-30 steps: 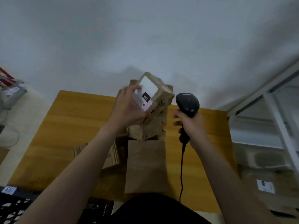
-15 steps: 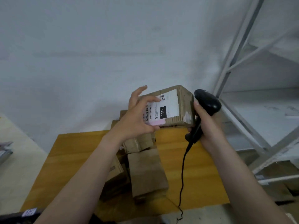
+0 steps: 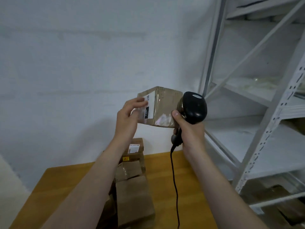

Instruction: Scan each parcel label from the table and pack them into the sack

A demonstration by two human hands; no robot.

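The left hand [image 3: 127, 119] holds a cardboard parcel [image 3: 166, 106] up in the air above the far edge of the desk [image 3: 66, 184], its fingers curled over the white label [image 3: 149, 107]. The right hand [image 3: 189, 129] is wrapped round the handle of a black scanner [image 3: 195, 107], whose head sits against the parcel's right end, the thumb tip touching the box. More parcels [image 3: 133, 192] lie piled along the desk's middle, from near edge to far, with the scanner cord [image 3: 175, 179] hanging beside them.

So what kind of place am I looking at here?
Likely a parcel sorting or stock room: the left hand holds a labelled parcel, the right hand a corded barcode scanner, more cardboard parcels lie on the wooden table, with white metal shelving alongside.
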